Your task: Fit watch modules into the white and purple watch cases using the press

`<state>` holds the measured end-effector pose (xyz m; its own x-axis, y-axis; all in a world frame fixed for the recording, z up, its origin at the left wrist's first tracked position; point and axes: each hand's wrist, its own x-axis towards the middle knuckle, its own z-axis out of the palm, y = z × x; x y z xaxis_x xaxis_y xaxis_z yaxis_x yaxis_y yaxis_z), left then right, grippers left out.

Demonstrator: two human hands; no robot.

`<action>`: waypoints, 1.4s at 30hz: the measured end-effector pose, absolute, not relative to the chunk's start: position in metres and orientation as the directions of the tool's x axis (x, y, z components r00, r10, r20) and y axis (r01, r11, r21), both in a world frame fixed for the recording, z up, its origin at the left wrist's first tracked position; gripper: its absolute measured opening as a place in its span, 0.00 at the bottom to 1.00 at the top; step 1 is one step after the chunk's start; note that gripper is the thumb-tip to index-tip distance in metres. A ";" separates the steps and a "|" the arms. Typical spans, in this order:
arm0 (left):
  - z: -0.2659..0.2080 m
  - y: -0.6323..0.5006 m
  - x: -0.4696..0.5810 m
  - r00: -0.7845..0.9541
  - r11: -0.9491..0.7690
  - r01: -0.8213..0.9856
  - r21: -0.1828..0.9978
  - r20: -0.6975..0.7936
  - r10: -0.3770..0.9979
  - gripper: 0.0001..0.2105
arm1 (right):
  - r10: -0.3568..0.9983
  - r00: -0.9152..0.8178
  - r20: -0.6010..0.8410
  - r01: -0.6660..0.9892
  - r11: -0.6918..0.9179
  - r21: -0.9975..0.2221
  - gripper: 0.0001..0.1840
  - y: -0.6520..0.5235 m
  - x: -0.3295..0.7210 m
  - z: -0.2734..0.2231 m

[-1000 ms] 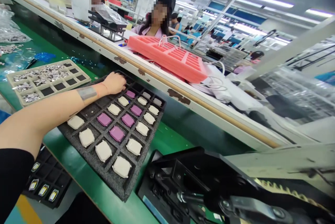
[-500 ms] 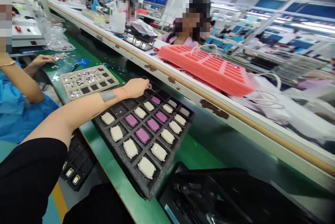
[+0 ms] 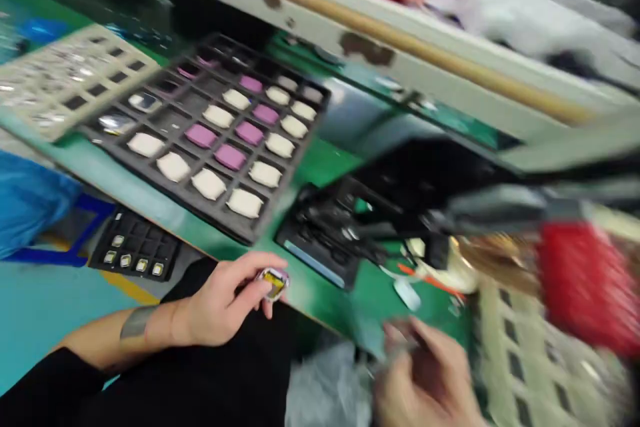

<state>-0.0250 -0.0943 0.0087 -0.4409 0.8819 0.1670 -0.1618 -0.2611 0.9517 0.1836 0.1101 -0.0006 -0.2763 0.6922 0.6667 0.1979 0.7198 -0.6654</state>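
My left hand (image 3: pixel 225 300) is closed on a small purple casing (image 3: pixel 274 284), gripped between thumb and fingers over my lap at the bench edge. Its yellow and metallic inner side faces up. To the lower right, my right hand (image 3: pixel 425 374) is smeared by motion, its thumb and fingers bent; whether it holds anything cannot be made out. A crumpled grey plastic bag or cloth (image 3: pixel 325 387) lies between the hands. Beyond my left hand, a black compartment tray (image 3: pixel 240 230) bears white casings (image 3: pixel 245 203) and purple casings (image 3: pixel 230 156), one per compartment.
A black press-like fixture (image 3: pixel 320 254) with a blurred red-handled lever (image 3: pixel 580 287) stands on the green bench at right. Beige trays lie at far left (image 3: pixel 143 60) and lower right (image 3: pixel 493 347). A smaller black tray (image 3: pixel 173 254) sits below the bench. A raised shelf (image 3: pixel 310 20) runs behind.
My left hand has come back from the far end of the black tray to my lap, bringing a purple casing. My view has swung down and right, and my right hand has appeared.
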 end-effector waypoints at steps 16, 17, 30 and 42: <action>0.001 -0.036 -0.016 -0.327 0.015 -0.067 0.998 -0.036 0.944 0.24 | 0.739 -0.227 0.634 -0.141 0.619 -0.773 0.13 0.054 0.131 -0.015; 0.000 -0.035 -0.016 -0.323 0.019 -0.072 0.997 -0.041 0.945 0.23 | 0.755 -0.213 0.621 -0.153 0.602 -0.784 0.12 0.055 0.130 -0.017; 0.000 -0.040 -0.019 -0.314 -0.006 -0.032 0.999 -0.004 0.949 0.21 | 0.805 -0.210 0.555 -0.155 0.533 -0.832 0.09 0.056 0.126 -0.018; 0.001 -0.039 -0.022 -0.257 -0.017 -0.175 0.984 -0.029 0.966 0.21 | 0.808 -0.494 0.322 -0.320 0.175 -0.931 0.08 0.057 0.134 -0.004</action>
<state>-0.0222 -0.0388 0.0011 -0.2568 0.9660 -0.0289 -0.1747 -0.0169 0.9845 0.1336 0.0573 -0.0039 -0.4942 0.8075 0.3219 -0.3201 0.1752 -0.9310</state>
